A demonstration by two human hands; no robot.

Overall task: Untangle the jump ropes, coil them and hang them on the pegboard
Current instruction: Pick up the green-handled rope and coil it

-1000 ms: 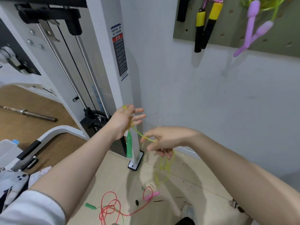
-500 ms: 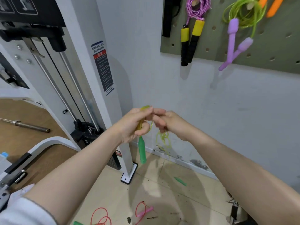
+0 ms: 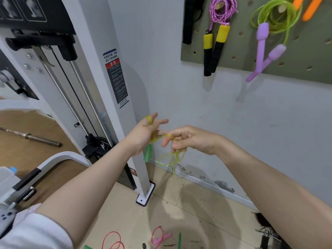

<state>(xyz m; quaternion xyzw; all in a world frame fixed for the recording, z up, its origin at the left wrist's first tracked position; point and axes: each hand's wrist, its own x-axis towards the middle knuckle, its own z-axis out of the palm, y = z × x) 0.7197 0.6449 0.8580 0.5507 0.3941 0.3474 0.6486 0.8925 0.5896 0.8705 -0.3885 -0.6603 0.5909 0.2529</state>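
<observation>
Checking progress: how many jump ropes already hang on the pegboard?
3 clearly: a pink braided rope with yellow-black handles, a green plastic rope with purple handles, and orange handles at the top edge. A black item left may be another.

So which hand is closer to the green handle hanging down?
Left. The left hand is right above the green handle, which dangles just below it. The right hand is off to the side, pinching the yellow rope.
</observation>
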